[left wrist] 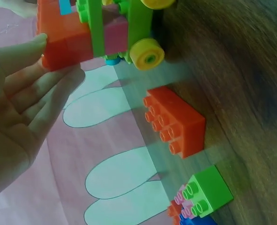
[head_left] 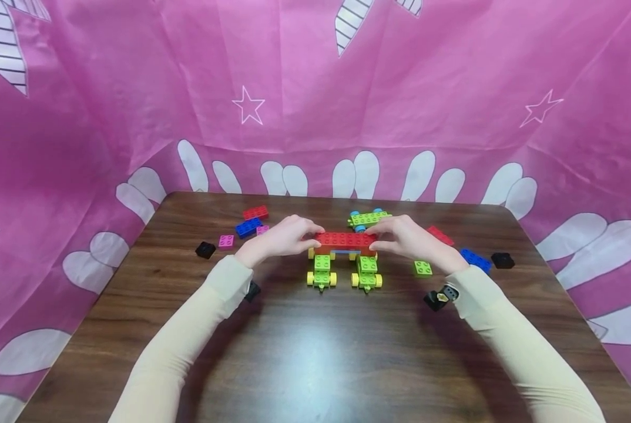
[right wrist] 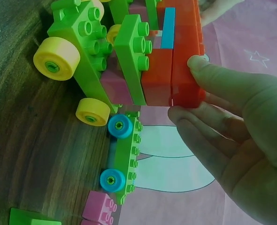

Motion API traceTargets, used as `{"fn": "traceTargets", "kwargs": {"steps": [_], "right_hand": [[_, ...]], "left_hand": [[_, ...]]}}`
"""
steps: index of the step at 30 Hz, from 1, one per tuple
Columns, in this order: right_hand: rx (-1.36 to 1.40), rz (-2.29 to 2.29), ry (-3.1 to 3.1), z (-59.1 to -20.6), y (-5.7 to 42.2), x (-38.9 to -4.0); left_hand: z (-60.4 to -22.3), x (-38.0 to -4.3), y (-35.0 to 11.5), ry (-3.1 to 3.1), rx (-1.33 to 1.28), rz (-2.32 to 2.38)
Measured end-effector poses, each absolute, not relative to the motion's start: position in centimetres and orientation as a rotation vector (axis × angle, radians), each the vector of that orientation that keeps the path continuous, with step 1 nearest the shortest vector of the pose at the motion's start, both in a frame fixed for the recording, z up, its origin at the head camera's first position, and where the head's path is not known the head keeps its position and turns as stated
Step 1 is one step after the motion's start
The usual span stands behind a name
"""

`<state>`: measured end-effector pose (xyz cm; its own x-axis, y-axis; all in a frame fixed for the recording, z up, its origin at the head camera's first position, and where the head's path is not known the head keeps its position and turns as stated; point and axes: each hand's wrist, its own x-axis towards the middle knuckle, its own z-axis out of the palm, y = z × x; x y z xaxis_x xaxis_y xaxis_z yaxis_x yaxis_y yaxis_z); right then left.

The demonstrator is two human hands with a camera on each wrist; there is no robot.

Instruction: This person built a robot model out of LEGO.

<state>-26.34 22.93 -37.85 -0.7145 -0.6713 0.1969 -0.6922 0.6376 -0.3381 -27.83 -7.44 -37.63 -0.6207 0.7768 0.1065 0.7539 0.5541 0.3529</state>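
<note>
A toy-brick structure stands mid-table, topped by a long red brick layer (head_left: 344,239). My left hand (head_left: 284,236) grips its left end between thumb and fingers, while the right hand (head_left: 409,238) pinches the opposite end. Beneath the red layer, a thin blue strip (right wrist: 168,28) shows beside a lower red brick (right wrist: 157,77). Further down are a green brick (right wrist: 131,58) and a pink brick (right wrist: 114,82). Two green wheeled bases (head_left: 322,275) with yellow wheels carry the structure, their near ends sticking out toward me. Whether the top layer is one brick or several, I cannot tell.
Behind the structure stands a green base with blue wheels (head_left: 369,219). Loose red, blue and pink bricks (head_left: 226,241) lie at the left. On the right are a green brick (head_left: 423,268), a blue brick (head_left: 476,259) and black pieces (head_left: 503,260). A pink curtain (head_left: 315,111) surrounds the table.
</note>
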Motion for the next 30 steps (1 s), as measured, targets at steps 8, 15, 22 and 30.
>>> {"fn": "traceTargets", "kwargs": {"steps": [8,15,22,30], "right_hand": [[1.155,0.615,-2.796,-37.88,22.94,-26.43],[1.13,0.621,-2.81,-37.9,22.78,-26.17],[1.112,0.614,-2.797,-38.23,22.91,-26.0],[1.108,0.632,-2.743,-38.79,22.77,-26.09]], "left_hand": [[-37.67,-27.61,-7.37,2.75,1.296,0.556],[-37.82,-27.42,-7.54,2.746,1.276,0.57],[-37.93,-27.45,-7.49,2.759,1.312,0.545],[-38.3,-27.46,-7.76,2.779,1.279,0.544]]}}
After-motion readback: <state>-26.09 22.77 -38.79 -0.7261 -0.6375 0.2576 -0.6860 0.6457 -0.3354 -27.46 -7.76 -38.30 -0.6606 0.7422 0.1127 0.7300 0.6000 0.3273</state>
